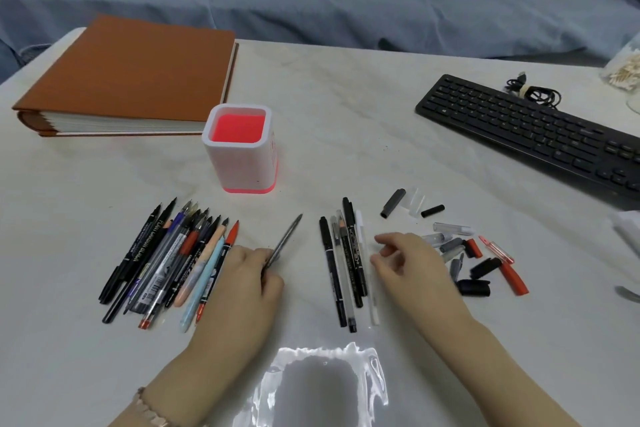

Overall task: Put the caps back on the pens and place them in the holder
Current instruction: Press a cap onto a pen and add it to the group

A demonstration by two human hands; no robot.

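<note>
- Head view: the left hand rests on the white tabletop, its fingers curled round the lower end of a grey pen, whose uncapped tip points up and away from the person.
- Just left of that hand lies a pile of uncapped pens, tips pointing away.
- The right hand is loosely bent with nothing visible in it. It sits between a row of capped pens and the loose caps, which are scattered to its right in black, grey, clear and red.
- The holder, white with a pink inside, stands upright beyond both hands with no pens in it.
- A brown album lies far left and a black keyboard far right, with a coiled cable behind it.
</note>
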